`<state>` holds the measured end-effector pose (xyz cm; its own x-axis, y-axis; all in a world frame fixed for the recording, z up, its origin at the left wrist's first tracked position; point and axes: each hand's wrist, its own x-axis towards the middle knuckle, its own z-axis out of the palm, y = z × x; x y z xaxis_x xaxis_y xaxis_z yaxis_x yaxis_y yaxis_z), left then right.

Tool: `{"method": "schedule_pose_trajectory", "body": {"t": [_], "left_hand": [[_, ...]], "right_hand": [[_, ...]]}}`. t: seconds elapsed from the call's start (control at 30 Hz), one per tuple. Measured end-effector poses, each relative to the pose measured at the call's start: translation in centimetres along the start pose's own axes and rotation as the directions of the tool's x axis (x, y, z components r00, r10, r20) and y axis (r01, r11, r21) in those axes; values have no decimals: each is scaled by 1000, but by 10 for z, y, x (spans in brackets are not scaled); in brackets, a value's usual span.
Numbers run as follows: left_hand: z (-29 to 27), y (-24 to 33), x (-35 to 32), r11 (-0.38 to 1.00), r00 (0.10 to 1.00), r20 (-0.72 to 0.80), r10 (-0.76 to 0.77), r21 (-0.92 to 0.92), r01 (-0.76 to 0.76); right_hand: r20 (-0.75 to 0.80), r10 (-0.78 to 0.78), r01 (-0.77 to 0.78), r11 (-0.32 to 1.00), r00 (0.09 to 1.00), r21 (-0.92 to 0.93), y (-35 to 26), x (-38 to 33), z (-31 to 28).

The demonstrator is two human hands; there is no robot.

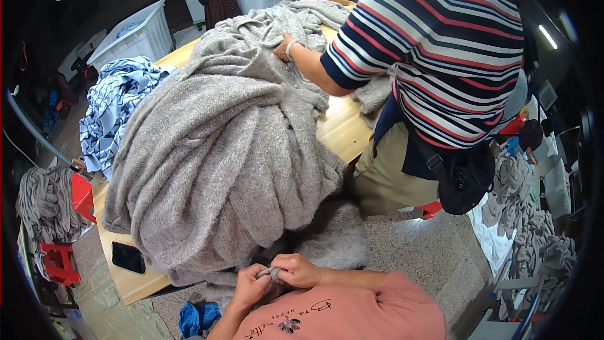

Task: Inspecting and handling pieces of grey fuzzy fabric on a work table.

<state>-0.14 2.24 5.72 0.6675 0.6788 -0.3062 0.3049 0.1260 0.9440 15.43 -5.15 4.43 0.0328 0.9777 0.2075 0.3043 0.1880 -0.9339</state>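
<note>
Two hands: The left hand (253,286) and right hand (298,271) meet in front of a salmon T-shirt (352,315), fingers closed around a narrow twist of grey knit (272,272) just off the near side of the counter (135,286).

Twist of grey knit: Gripped from both sides, it appears to be mid-handling, not finished; folds hide whether it belongs to the heap above.

Knitwear heap: The fuzzy grey heap (214,151) spreads over most of the counter and droops past its near edge. Judging by its bulk, much is left, though which pieces, if any, are done cannot be told.

Striped-shirt co-worker: At the right side of the counter, a person in a striped shirt (434,56) rests a hand (285,48) on the heap's far part.

Counter's left side: A black smartphone (128,257) lies at the near corner beside the heap; blue patterned fabric (116,107) hangs over the edge farther up.

Outlying bundles: More grey textiles sit in a left-hand pile (47,198) and a right-hand pile (535,245); finished or waiting, the view does not say.
</note>
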Motion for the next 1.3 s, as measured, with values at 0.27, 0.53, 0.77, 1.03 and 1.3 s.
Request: {"method": "schedule_pose_trajectory", "body": {"t": [0.27, 0.53, 0.77, 1.03, 1.3], "left_hand": [[-2, -6, -1, 973, 998, 3, -62, -222, 61], [-5, -5, -2, 991, 1000, -21, -16, -131, 13], [-5, -7, 5, 863, 985, 26, -169, -479, 160], [-5, -5, 10, 855, 989, -12, -147, -504, 120], [-2, -5, 7, 823, 981, 17, -194, -541, 173]], "right_hand": [[-61, 5, 1, 996, 998, 92, 1, 8, 5], [4, 51, -51, 988, 999, 144, 2, 12, 5], [-6, 45, -44, 995, 999, 95, -2, 12, -1], [29, 261, -248, 940, 965, -235, -8, 4, -27], [451, 81, -127, 989, 889, 73, 3, -5, -23]]}}
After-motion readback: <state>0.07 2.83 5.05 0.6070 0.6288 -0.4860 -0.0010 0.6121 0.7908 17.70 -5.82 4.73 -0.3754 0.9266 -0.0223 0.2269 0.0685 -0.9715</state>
